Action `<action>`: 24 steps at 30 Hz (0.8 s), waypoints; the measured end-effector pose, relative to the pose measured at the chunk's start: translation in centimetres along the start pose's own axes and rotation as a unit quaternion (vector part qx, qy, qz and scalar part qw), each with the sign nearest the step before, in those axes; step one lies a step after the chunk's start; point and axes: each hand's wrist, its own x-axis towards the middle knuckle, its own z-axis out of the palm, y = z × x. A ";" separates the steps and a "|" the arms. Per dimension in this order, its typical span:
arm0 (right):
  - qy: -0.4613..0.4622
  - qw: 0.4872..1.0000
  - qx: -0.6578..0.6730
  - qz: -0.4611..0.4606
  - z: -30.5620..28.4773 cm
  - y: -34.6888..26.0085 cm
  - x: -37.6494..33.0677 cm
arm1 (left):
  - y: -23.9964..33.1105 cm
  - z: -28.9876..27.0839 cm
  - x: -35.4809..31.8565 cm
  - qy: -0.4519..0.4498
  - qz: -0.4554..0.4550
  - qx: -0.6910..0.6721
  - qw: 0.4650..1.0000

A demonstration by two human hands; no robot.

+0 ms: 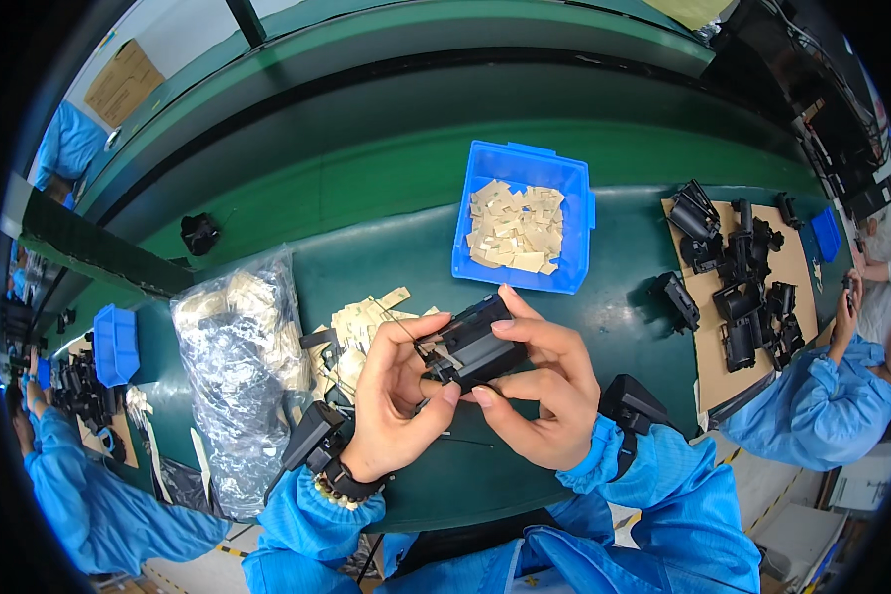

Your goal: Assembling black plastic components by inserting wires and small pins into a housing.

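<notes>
broadly, a long dark green work table with a raised curved belt section behind it fills most of the view. on its right end lies a flat brown cardboard sheet carrying a cluster of black plastic housings, with one more black housing standing on the table just left of the sheet. at the left sits a crumpled clear plastic bag holding pale pieces. beyond the hands stands a bright blue rectangular plastic bin filled with small beige flat pads; a looser heap of the same beige pads lies on the table between the bag and the hands. a co-worker in a blue sleeve sits at the right, another blue-clad person at the left.

nearer, the person's left hand and right hand, both in blue cuffs, are closed together around a small black plastic housing, held above the table's near edge, in front of the blue bin. the left fingers pinch its left end, and the right thumb and fingers clasp its right side and underside. a dark band circles the left wrist.
</notes>
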 end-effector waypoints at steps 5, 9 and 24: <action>-0.010 0.999 -0.025 -0.020 -0.1 0.1 0.0 | 0.0 0.1 0.0 0.009 0.016 0.011 1.000; -0.047 0.997 -0.032 -0.045 -0.2 0.3 -0.1 | -0.1 0.1 0.0 0.024 0.019 0.001 1.000; -0.059 0.996 -0.038 -0.047 -0.1 0.4 -0.2 | 0.3 0.3 -0.2 0.079 -0.079 -0.124 0.986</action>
